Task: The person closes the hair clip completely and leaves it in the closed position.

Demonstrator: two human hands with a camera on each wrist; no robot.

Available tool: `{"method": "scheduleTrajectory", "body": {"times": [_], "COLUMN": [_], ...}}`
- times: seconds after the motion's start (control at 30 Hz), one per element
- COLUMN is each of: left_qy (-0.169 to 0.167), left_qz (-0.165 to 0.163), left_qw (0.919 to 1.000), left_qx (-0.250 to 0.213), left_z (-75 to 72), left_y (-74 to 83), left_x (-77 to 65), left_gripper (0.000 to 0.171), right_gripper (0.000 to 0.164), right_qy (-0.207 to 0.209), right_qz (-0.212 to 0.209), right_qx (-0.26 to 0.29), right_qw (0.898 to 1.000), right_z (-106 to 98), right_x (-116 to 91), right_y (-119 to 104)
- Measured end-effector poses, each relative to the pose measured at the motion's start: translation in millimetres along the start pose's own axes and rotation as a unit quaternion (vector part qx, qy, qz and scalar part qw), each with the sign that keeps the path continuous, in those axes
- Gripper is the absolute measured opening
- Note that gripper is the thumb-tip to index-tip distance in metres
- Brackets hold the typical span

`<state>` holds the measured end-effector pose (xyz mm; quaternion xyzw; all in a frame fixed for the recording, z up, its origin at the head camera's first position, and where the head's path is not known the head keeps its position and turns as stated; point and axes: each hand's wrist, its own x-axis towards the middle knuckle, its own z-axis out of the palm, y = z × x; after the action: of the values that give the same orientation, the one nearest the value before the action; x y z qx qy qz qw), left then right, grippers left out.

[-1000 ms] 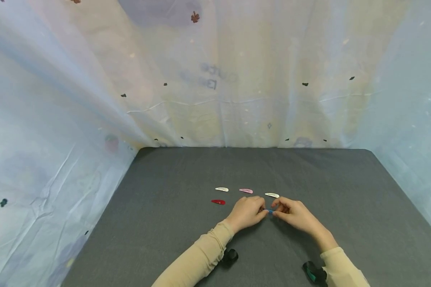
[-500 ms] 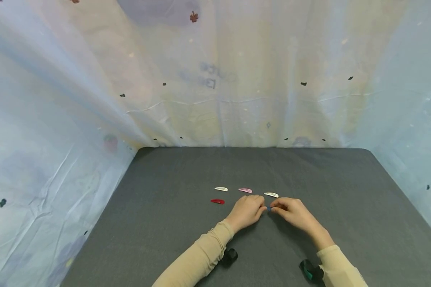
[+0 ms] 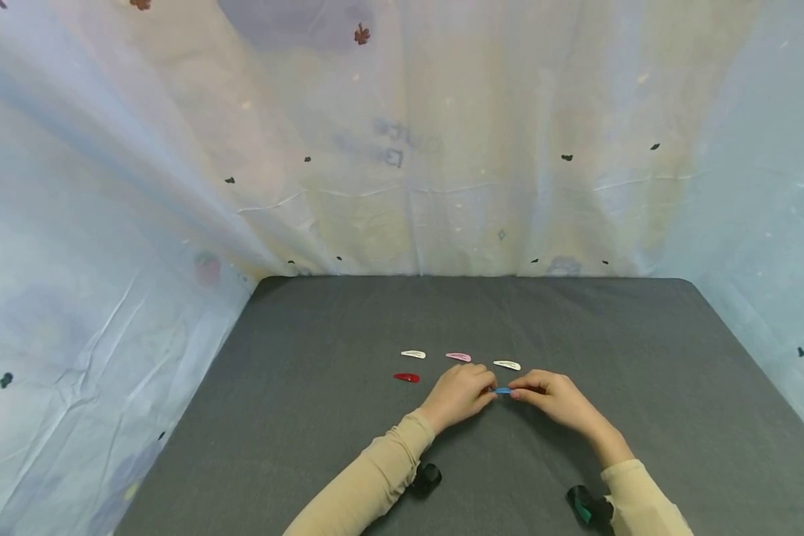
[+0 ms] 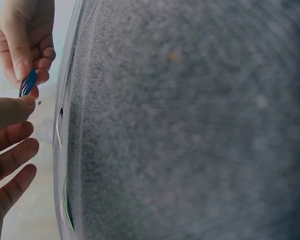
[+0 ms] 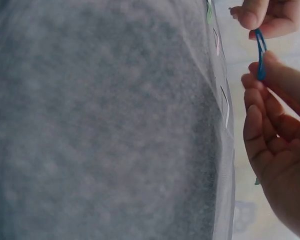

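A blue snap hair clip [image 3: 502,391] is stretched between my two hands, above the dark table. My left hand [image 3: 460,395] pinches one end of it, and my right hand [image 3: 552,400] pinches the other between thumb and finger. In the right wrist view the blue clip [image 5: 261,52] shows a slit between its arms. Beyond the hands lie a pink hair clip [image 3: 458,357] and a pale one [image 3: 507,365]. Another pale hair clip [image 3: 413,354] and a red hair clip [image 3: 406,377] lie left of my left hand.
The grey cloth-covered table [image 3: 321,320] runs back to a patterned curtain [image 3: 442,186], which also hangs along both sides. Black wrist straps with cameras [image 3: 427,478] sit under both forearms. Beige sleeves cover the arms.
The blue clip has turned between the fingers, showing a brighter side and more of its length. Both hands have shifted only slightly. The clips on the table have not moved.
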<state>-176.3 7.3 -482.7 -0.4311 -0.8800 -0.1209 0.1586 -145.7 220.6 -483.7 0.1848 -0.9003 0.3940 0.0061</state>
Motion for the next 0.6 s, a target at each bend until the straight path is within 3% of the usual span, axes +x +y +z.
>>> {"method": "scheduleTrajectory", "body": {"times": [0.33,0.6], "left_qy": [-0.056,-0.073], "left_qz": [-0.039,-0.035], "left_qw": [0.9976,0.9967], "left_qx": [0.007,0.003], "left_z": [5.0,6.8], "left_y": [-4.0,-5.6], "left_x": [-5.4,-6.6], "left_gripper": [0.01,0.012], "right_gripper": [0.014,0.01], "right_qy": [0.005,-0.009], "right_qz": [0.059,0.032], "right_qx": [-0.064,-0.1], "right_qw": [0.996,0.994], "right_z": [-1.4,2.2], "right_x": [6.8,10.1], "right_y": [-1.3,-1.1]}}
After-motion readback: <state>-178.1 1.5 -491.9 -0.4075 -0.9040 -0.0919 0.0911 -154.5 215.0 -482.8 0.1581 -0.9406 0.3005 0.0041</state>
